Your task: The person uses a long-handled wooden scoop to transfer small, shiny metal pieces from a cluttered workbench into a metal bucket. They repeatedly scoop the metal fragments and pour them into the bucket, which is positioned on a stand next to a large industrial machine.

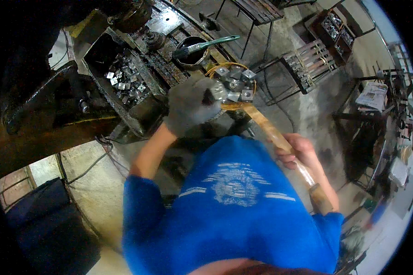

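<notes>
My bare right hand (303, 149) grasps the wooden handle (273, 133); at its far end, drilled metal blocks (234, 85) lie within the yellow wire rim (231, 107), beside my gloved left hand (192, 105), whose grip I cannot tell. The blocks look heavy, hard, perhaps slick; the stiff handle is best held nearer the rim

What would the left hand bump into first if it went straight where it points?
The left hand would probably meet the metal pieces just to its right, though the depth between them is hard to tell.
</notes>
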Available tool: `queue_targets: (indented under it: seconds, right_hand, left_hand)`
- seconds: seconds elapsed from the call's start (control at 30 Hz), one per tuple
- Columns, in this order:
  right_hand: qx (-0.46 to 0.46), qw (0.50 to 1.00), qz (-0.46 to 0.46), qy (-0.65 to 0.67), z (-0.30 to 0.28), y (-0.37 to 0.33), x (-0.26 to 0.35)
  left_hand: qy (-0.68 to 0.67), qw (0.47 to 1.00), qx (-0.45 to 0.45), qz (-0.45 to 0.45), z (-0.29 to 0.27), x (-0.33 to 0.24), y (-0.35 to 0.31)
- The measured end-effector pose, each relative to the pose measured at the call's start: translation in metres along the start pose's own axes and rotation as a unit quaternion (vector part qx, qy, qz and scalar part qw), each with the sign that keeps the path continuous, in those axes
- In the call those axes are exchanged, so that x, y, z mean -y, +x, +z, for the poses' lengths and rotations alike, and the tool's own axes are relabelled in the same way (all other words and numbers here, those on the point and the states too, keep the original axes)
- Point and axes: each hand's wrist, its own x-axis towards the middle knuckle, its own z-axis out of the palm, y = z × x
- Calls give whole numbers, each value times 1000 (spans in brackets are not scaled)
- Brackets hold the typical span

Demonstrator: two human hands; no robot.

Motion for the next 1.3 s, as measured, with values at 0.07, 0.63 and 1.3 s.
queue_targets:
  seconds: [0.07,0.63,1.3]
  right_hand:
    - [14,1000,-8,3,-2,-1,0]
    - [-31,999,-18,17,3,-18,4]
    - [-8,998,-49,50,11,-3,-73]
  left_hand:
    - [15,999,24,22,13,-8,20]
    - [-445,826,261,-228,45,-44,-28]
    - [-801,345,246,-423,146,-40,-43]
